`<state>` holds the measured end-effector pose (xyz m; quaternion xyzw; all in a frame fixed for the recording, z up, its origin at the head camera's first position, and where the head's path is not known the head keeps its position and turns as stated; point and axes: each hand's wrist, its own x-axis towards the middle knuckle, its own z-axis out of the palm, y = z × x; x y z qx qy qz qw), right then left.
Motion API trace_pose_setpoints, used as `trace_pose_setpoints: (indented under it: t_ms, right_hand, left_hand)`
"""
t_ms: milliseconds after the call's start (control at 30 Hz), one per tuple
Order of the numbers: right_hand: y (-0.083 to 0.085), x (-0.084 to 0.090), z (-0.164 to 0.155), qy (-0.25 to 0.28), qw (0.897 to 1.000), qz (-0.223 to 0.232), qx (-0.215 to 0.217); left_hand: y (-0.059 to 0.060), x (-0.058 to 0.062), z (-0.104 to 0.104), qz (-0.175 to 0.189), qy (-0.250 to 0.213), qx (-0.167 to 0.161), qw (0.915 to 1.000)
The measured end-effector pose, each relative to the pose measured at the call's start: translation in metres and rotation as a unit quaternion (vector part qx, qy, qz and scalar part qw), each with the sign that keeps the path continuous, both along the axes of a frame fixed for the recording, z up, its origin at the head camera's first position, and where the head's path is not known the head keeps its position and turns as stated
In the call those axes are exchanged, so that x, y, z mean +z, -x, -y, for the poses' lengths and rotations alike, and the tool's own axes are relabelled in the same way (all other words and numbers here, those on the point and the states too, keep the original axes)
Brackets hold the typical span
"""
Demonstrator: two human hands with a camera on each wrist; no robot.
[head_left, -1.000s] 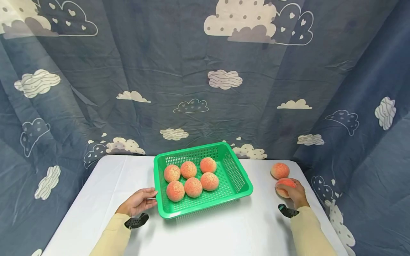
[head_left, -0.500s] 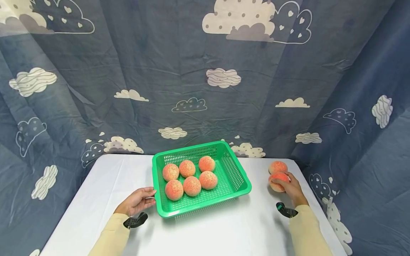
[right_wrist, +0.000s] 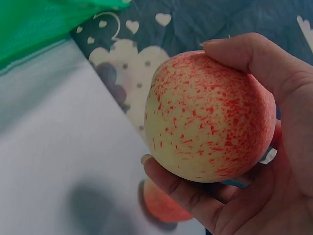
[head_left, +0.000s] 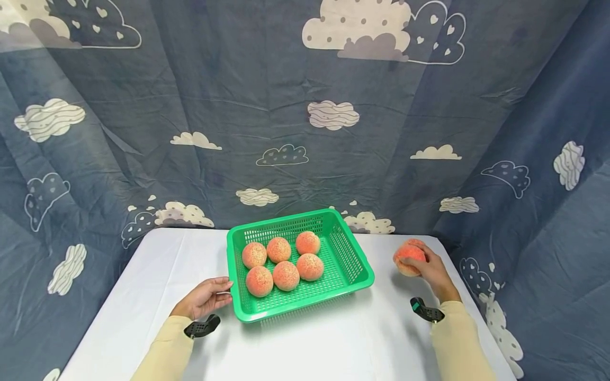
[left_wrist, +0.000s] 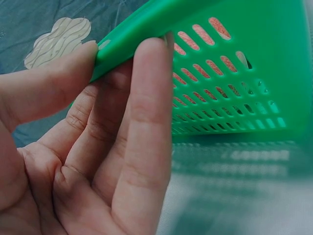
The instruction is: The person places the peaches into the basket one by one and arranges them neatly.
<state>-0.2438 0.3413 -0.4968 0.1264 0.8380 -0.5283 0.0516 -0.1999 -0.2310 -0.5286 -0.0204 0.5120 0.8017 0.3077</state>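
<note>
A peach (right_wrist: 205,117), pale yellow speckled with red, is in my right hand (head_left: 437,275), thumb on one side and fingers on the other. The right wrist view shows it lifted above the table. A second peach (right_wrist: 166,203) lies on the table beneath it, mostly hidden by the hand and the held fruit in the head view. My left hand (head_left: 204,299) pinches the left rim of a green plastic basket (left_wrist: 288,63), thumb above and fingers under the edge. Several peaches (head_left: 286,276) lie inside that basket, in two rows toward its left side.
White cloth covers the table (head_left: 314,349). Behind it hangs a dark blue curtain (head_left: 286,106) with cloud prints, close to the back edge and both sides. The basket's right wall (head_left: 350,259) stands between its peaches and my right hand.
My right hand has raised the nearer peach off the table and moved it slightly left and farther back, over the other peach. The left hand and basket stay in place.
</note>
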Motion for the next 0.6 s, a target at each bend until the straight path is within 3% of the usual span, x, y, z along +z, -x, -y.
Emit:
trace_pose_setpoints:
  t_ms: [267, 433, 600]
  right_hand:
    - [-0.001, 0.021, 0.019, 0.001, 1.0, -0.015, 0.024]
    - [-0.001, 0.027, 0.031, 0.0, 0.997, -0.051, 0.053]
    - [-0.003, 0.033, 0.049, 0.018, 0.996, -0.053, 0.07]
  left_hand:
    - [0.0, 0.0, 0.0, -0.002, 0.007, 0.002, 1.0]
    - [0.0, 0.001, 0.0, 0.004, 0.007, 0.007, 0.9999]
    - [0.0, 0.001, -0.001, 0.005, 0.007, 0.007, 0.9999]
